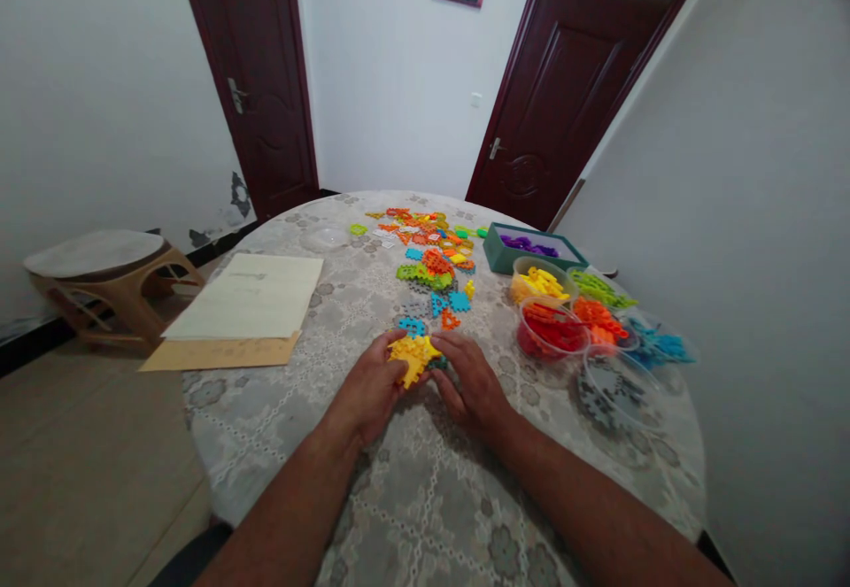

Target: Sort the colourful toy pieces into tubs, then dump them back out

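Note:
Between my two hands are yellow plastic interlocking building pieces [413, 359] with toothed edges, held just above the table. My left hand [373, 383] is closed around them from the left, its thumb over the face of one piece. From the other side my right hand [468, 382] grips their right edge with its fingers and thumb. A dark green piece [438, 363] shows partly beside my right fingers. Just beyond lie a blue piece [412, 327], an orange triangular piece [450, 319] and a light blue square [459, 301].
Loose coloured pieces [425, 228] spread toward the far edge of the patterned table [279, 445]. At right stand a green box [498, 251] of purple pieces and tubs of yellow [541, 283], red [551, 332], blue [660, 345] and grey [611, 392] pieces. Paper sheets [245, 295] lie left.

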A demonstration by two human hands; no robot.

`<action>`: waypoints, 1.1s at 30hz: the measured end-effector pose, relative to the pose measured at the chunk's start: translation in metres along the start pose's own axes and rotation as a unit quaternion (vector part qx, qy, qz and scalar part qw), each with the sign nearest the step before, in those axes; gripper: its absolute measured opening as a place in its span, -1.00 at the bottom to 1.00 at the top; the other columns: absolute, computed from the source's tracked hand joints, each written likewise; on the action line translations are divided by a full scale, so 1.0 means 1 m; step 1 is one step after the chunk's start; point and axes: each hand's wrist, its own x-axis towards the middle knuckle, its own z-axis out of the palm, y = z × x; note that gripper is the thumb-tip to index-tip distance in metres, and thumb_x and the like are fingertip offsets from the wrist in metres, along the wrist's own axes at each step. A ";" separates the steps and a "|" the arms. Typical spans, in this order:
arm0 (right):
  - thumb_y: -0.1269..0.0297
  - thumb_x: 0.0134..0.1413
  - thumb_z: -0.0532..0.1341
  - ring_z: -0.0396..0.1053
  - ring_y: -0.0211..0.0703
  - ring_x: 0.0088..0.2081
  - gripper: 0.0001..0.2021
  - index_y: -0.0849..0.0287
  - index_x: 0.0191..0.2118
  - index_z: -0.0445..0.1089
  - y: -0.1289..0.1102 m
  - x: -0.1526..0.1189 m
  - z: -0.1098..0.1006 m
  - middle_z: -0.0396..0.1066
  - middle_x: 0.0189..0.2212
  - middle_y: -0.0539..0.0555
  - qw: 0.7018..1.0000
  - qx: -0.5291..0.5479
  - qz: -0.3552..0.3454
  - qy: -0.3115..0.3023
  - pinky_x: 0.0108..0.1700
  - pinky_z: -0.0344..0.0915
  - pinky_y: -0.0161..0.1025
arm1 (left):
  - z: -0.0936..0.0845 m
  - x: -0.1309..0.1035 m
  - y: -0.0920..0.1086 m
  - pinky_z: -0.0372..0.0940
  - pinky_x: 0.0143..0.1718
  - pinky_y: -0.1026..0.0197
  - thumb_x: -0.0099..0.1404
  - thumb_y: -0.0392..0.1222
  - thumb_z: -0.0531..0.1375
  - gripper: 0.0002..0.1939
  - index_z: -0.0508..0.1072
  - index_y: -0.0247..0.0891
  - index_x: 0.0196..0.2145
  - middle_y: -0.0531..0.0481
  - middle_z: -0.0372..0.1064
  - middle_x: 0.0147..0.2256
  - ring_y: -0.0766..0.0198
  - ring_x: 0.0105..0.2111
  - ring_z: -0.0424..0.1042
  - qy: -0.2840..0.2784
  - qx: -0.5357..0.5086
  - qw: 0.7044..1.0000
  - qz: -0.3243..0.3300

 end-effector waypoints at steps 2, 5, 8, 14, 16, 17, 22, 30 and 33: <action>0.35 0.41 0.14 0.16 0.09 0.41 -0.46 0.09 0.44 0.15 0.008 -0.001 0.005 0.25 0.37 0.26 0.999 -0.033 0.028 -0.005 0.42 0.17 0.18 | -0.001 0.003 0.004 0.58 -0.10 0.06 0.06 -0.54 0.17 -0.34 0.36 -0.23 0.14 -0.26 0.45 0.08 0.09 -0.08 0.59 0.046 -0.035 0.998 0.014; 0.33 0.39 0.15 0.05 0.19 0.46 -0.48 0.12 0.41 0.22 0.019 -0.004 0.012 0.21 0.40 0.27 0.994 -0.070 0.060 -0.052 0.42 0.10 0.27 | -0.002 0.006 0.011 0.60 -0.15 0.06 0.07 -0.56 0.15 -0.34 0.35 -0.27 0.14 -0.26 0.47 -0.02 0.11 -0.15 0.61 0.112 -0.069 0.991 0.037; 0.32 0.35 0.20 0.18 0.20 0.38 -0.54 0.11 0.32 0.34 0.025 -0.004 0.016 0.38 0.28 0.24 0.990 -0.063 0.090 -0.089 0.39 0.12 0.27 | -0.004 0.008 0.016 0.61 -0.23 0.07 0.13 -0.53 0.14 -0.43 0.37 -0.29 0.11 -0.24 0.46 -0.08 0.11 -0.19 0.61 0.156 -0.087 0.982 0.056; 0.25 0.28 0.30 0.43 0.11 0.10 -0.67 0.16 0.12 0.47 0.029 -0.001 0.012 0.52 0.03 0.25 0.992 -0.009 0.113 -0.053 0.21 0.32 0.09 | -0.009 0.010 0.018 0.60 -0.28 0.08 0.29 -0.40 0.16 -0.68 0.42 -0.27 0.00 -0.23 0.43 -0.05 0.14 -0.18 0.57 0.185 -0.108 0.974 0.071; 0.25 0.27 0.31 0.43 0.10 0.09 -0.68 0.15 0.10 0.48 0.029 -0.001 0.011 0.52 0.03 0.24 0.992 -0.002 0.116 -0.040 0.20 0.32 0.07 | -0.009 0.010 0.017 0.60 -0.28 0.08 0.31 -0.37 0.17 -0.71 0.42 -0.27 -0.01 -0.23 0.43 -0.05 0.15 -0.19 0.56 0.183 -0.107 0.975 0.073; 0.26 0.26 0.31 0.43 0.09 0.08 -0.69 0.14 0.10 0.48 0.029 0.000 0.011 0.53 0.03 0.24 0.992 -0.001 0.119 -0.038 0.19 0.32 0.06 | -0.009 0.009 0.017 0.60 -0.28 0.07 0.31 -0.37 0.18 -0.71 0.42 -0.27 -0.01 -0.23 0.43 -0.04 0.15 -0.19 0.56 0.179 -0.106 0.975 0.073; 0.29 0.23 0.31 0.46 0.09 0.02 -0.70 0.14 0.06 0.50 0.028 0.000 0.012 0.56 -0.02 0.21 0.990 -0.006 0.137 -0.045 0.16 0.34 0.05 | -0.009 0.009 0.015 0.59 -0.29 0.06 0.32 -0.32 0.20 -0.68 0.41 -0.26 0.03 -0.24 0.44 -0.03 0.12 -0.18 0.57 0.161 -0.093 0.980 0.067; 0.26 0.28 0.24 0.48 0.08 0.05 -0.74 0.15 0.04 0.47 0.031 0.000 0.008 0.55 0.00 0.22 0.983 0.025 0.179 0.020 0.17 0.37 0.07 | -0.007 0.006 0.013 0.60 -0.25 0.01 0.32 -0.31 0.21 -0.71 0.38 -0.26 0.00 -0.21 0.49 -0.08 0.12 -0.21 0.58 0.134 -0.082 0.987 0.042; 0.20 0.32 0.24 0.46 0.08 0.11 -0.72 0.11 0.08 0.42 0.026 0.002 0.000 0.52 0.05 0.21 0.983 0.041 0.164 0.073 0.20 0.37 0.10 | -0.004 0.003 0.012 0.58 -0.25 0.00 0.34 -0.24 0.23 -0.71 0.37 -0.25 0.00 -0.21 0.51 -0.10 0.10 -0.22 0.59 0.088 -0.086 0.992 0.022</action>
